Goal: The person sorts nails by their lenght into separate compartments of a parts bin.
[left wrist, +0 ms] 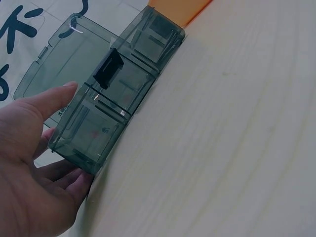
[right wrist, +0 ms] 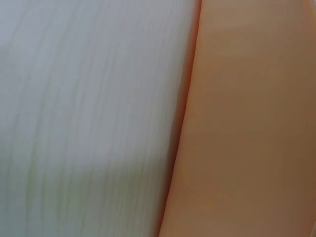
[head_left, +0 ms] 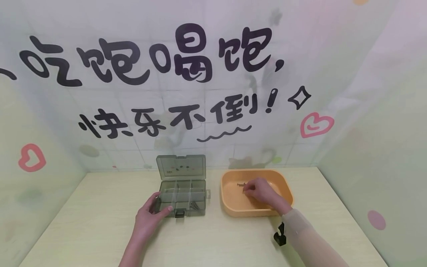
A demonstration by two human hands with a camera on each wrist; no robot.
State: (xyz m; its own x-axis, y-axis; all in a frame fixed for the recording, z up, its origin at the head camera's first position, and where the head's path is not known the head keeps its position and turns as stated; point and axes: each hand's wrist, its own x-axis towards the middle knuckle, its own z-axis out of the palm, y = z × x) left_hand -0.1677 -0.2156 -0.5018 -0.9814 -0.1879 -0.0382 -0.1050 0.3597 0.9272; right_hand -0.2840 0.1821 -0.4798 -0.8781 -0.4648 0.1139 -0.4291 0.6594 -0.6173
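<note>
Step, as judged: the right hand point(head_left: 263, 191) is picking small screw-like pieces point(head_left: 241, 184) out of the orange tray point(head_left: 243, 213). Best done with a light fingertip pinch on one shank, tips low to the tray's floor, then a straight lift so the neighbours do not scatter; the left hand point(head_left: 149, 218) should hold the box point(head_left: 181, 196) steady meanwhile. Position, head view: pieces lie inside the tray, about ten o'clock from the right fingertips, touching or just beside them (unclear). Right fingers bent, tips together; cannot tell whether a piece is pinched, right wrist view does not show them. Left thumb and fingers grip the box at its eight o'clock corner. Metal bits point(head_left: 195, 205) lie in its four o'clock compartment
</note>
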